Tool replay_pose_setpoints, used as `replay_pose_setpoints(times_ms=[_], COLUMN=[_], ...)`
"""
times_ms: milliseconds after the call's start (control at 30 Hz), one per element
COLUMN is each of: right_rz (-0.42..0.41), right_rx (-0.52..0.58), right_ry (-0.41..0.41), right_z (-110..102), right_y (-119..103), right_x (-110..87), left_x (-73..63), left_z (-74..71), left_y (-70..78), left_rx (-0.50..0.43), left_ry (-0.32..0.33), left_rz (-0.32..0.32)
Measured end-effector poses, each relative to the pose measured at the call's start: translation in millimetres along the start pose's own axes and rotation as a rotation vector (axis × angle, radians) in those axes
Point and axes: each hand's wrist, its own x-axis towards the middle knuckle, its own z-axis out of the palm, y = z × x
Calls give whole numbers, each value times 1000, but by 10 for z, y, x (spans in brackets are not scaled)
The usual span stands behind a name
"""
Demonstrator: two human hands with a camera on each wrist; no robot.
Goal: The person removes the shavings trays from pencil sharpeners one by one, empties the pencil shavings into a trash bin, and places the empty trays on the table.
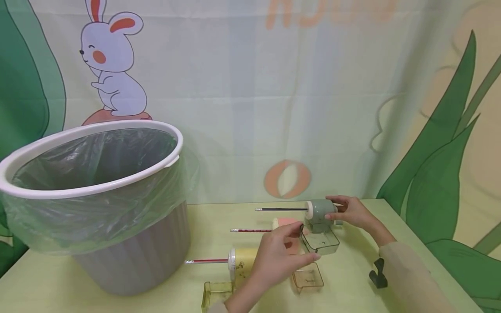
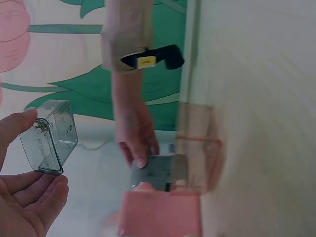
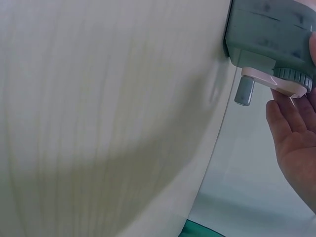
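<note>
My left hand [image 1: 274,256] pinches a clear smoky shavings drawer [image 1: 326,248] between thumb and fingers. In the left wrist view that drawer [image 2: 63,131] is tilted, with a few light specks near one corner. A grey-green crank pencil sharpener [image 1: 322,208] stands at the back, a dark pencil [image 1: 279,209] sticking out of its left side. Around its crank end my right hand [image 1: 355,213] grips it, thumb at the front and fingers behind. The right wrist view shows the crank handle [image 3: 245,90] beside the fingers.
A yellow sharpener [image 1: 243,260] with a pencil and its drawer [image 1: 219,286] stands in front. Between lies a pink sharpener [image 1: 286,222], partly hidden by my left hand, its drawer [image 1: 310,286] in front. A lined trash bin [image 1: 145,252] fills the left; a curtain [image 1: 219,130] hangs behind.
</note>
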Motion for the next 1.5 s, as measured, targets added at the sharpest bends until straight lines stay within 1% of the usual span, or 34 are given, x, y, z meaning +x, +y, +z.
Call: replay_pose_setpoints(times_ms=[200, 267, 333, 467, 533, 667, 767, 867, 967, 1067, 1133, 1200, 1300, 1500], right_rz=[22, 27, 25, 23, 22, 30, 23, 18, 7, 5, 7, 9, 11, -3], right_rx=[-11, -8, -5, 16, 17, 13, 7, 17, 22, 18, 14, 13, 16, 24], right_ry=[3, 6, 5, 2, -3, -3, -11, -13, -16, -14, -13, -14, -13, -19], right_z=[-14, -17, -18, -10, -10, -17, -22, -29, -37, -35, -33, -29, -26, -20], right_y=[19, 15, 15, 2, -3, -22, -32, -34, -27, -20, -14, -6, 8, 4], right_x=[24, 24, 27, 25, 25, 16, 10, -2, -12, -12, -8, -4, 0, -2], left_x=[102, 134, 162, 218, 245, 300, 346, 386, 416, 442, 456, 464, 469, 483], left_z=[232, 302, 370, 487, 541, 643, 706, 771, 842, 902, 934, 957, 983, 1014], left_y=[-146, -191, -235, -312, -347, -399, -416, -419, -420, -419, -417, -407, -407, -416], left_rx=[46, 73, 109, 201, 225, 235, 278, 335, 371, 403, 414, 421, 443, 486], left_ry=[-10, -17, -21, -26, -35, -59, -67, -94, -116, -119, -120, -131, -150, -160], left_rz=[-78, -93, -89, -56, -51, -75, -94, -112, -120, -140, -167, -202, -228, -243])
